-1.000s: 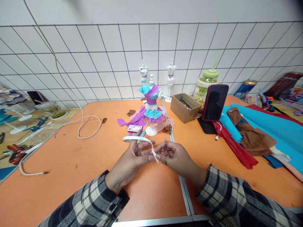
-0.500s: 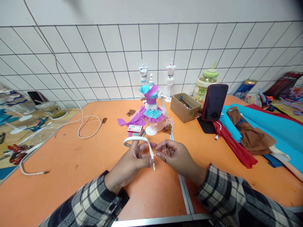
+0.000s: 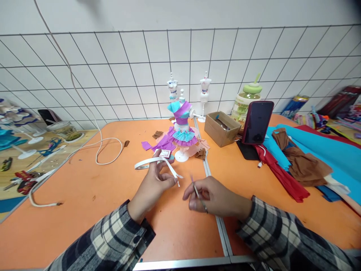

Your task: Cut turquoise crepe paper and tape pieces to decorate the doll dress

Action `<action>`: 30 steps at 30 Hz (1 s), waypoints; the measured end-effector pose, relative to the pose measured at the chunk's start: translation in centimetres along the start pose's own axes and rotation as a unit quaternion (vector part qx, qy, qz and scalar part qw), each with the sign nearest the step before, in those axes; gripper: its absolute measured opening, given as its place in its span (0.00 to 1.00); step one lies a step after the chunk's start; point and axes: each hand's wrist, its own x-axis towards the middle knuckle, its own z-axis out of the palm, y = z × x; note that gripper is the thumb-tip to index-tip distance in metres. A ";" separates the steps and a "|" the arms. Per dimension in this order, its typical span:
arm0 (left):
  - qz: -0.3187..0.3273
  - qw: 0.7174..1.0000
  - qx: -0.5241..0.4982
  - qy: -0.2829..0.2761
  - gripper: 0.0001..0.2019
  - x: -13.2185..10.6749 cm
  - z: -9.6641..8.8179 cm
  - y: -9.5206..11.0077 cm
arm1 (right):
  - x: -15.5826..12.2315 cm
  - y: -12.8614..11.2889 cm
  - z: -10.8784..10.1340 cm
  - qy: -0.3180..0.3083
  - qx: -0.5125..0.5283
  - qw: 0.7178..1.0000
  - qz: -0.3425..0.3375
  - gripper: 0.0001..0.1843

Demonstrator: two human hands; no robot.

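A roll of white double-sided tape [image 3: 143, 163] hangs round the raised fingers of my left hand [image 3: 153, 188]. Its loose strip runs down to the right, pinched between thumb and fingers, and the tip looks split in two. Close by on the right, my right hand [image 3: 210, 194] is curled around a slim metal tool [image 3: 196, 191], slightly blurred, whose kind I cannot make out. Thumb and forefinger are apart from the tape. Behind the hands stands a small white dress form [image 3: 181, 119] in a turquoise and purple outfit.
Fabric scraps [image 3: 165, 142] and a small white and red box [image 3: 164, 153] lie around the dress form. Beyond are two more forms, a cardboard box [image 3: 221, 130], a phone [image 3: 258, 122] and a green-lidded bottle [image 3: 246, 99]. Coloured cloth [image 3: 301, 162] is heaped right; a white cable [image 3: 98, 150] curls left.
My right hand has drawn away from the tape's end, down and toward me, tilting the tool. My left hand and the tape roll have shifted left, and the strip's tip now shows two ends.
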 end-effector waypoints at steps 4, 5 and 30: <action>0.011 0.999 0.038 -0.022 0.51 -0.2 0.1 -0.1 | 0.0 0.0 0.6 -0.071 -0.049 0.993 0.080 0.20; 0.012 0.999 0.042 -0.025 0.52 -0.3 0.2 -0.1 | 0.1 0.0 0.7 -0.071 -0.050 0.992 0.092 0.20; 0.006 0.997 0.050 -0.065 0.55 -1.1 1.3 -0.3 | 0.1 -1.2 0.5 -0.069 -0.106 0.988 0.094 0.16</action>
